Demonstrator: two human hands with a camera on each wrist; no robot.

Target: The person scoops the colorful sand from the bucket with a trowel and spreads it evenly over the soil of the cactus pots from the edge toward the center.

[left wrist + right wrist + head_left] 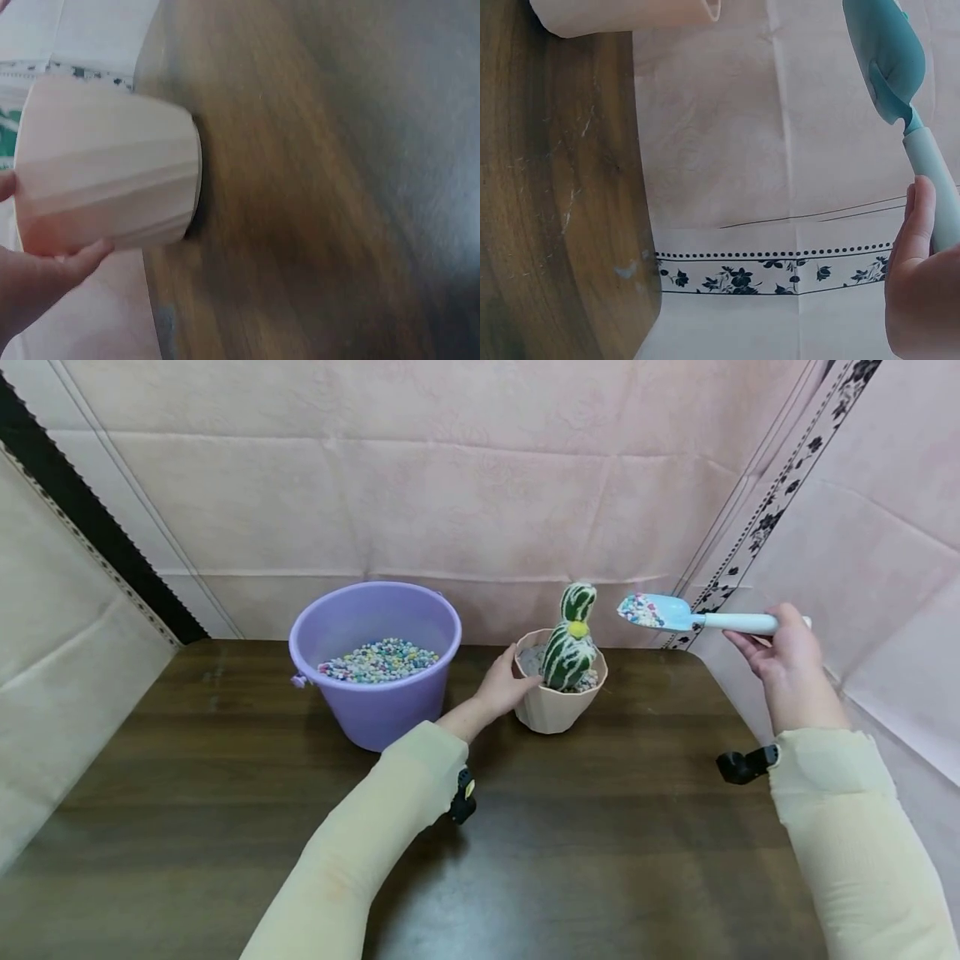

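Observation:
A cream flower pot [551, 708] stands on the table, holding a striped green cactus [568, 656] with a yellow flower and some pebbles around its base. My left hand [504, 685] grips the pot's left side near the rim; in the left wrist view the thumb lies along the pot wall [112, 165]. Raised to the right of the pot, my right hand [787, 647] holds a light blue trowel [678, 614] by its handle. Small multicoloured pebbles [640, 610] lie in the trowel's blade, which points left toward the cactus. From the right wrist view only the blade's underside [889, 60] shows.
Left of the pot is a purple bucket [375, 702] with many multicoloured pebbles [382, 660] inside. The dark wooden table [585, 860] ends at a pale cloth wall [450, 510] behind. Another cloth wall [900, 568] with a floral border rises on the right.

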